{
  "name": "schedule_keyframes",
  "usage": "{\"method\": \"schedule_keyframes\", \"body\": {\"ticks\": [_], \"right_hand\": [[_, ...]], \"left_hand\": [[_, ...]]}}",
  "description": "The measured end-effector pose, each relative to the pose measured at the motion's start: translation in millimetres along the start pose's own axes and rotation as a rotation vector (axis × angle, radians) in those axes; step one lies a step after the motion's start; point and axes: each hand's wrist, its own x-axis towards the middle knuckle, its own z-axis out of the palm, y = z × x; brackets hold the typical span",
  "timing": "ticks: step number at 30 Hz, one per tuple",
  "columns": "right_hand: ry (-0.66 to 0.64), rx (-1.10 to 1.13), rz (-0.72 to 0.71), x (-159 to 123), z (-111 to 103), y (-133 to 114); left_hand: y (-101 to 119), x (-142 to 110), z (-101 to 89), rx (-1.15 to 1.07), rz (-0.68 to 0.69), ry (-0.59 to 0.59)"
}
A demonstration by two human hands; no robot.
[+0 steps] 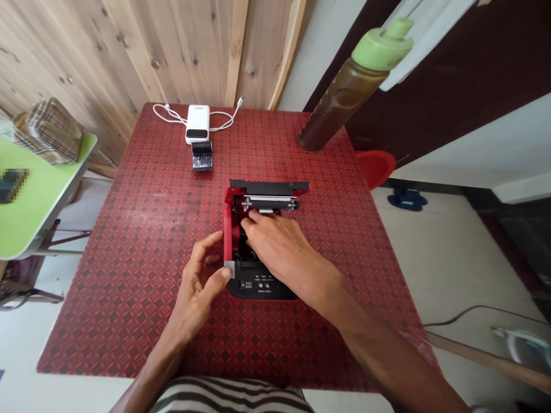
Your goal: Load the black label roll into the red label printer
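Observation:
A small red and black printer [262, 281] sits on the table with its lid [271, 187] raised at the back. A roller with a white strip [271, 202] shows under the lid. My left hand [200, 281] holds the printer's left side, thumb on the front left corner by a grey patch and fingers along the red wall. Inside the compartment is my right hand [275, 235], its fingers curled down near the back left. Its fingertips are partly hidden, and I cannot make out what they pinch. Small buttons and white print mark the front panel.
On the patterned red table [142, 275] lie a white power bank [198, 121] with a cable [226, 123] and a small black piece [202, 156]. A tall bottle [344, 92] with a green cap stands at the back right. A green table [47, 201] holds a plaid bag [49, 129].

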Motion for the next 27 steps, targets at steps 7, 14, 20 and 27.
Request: {"method": "schedule_keyframes", "body": {"ticks": [7, 14, 20, 27], "right_hand": [[0.022, 0.017, 0.083, -10, -7, 0], [0.353, 0.028, 0.055, -42, -3, -1], [0.685, 0.507, 0.183, -91, -7, 35], [0.959, 0.719, 0.771, -70, 57, 85]], "left_hand": [[-1, 0, -0.4, 0.010, -0.015, 0.003], [-1, 0, 0.0, -0.003, 0.006, 0.002], [-6, 0, -2.9, -0.009, 0.000, -0.002], [-13, 0, -6.3, 0.023, 0.019, 0.039]]}}
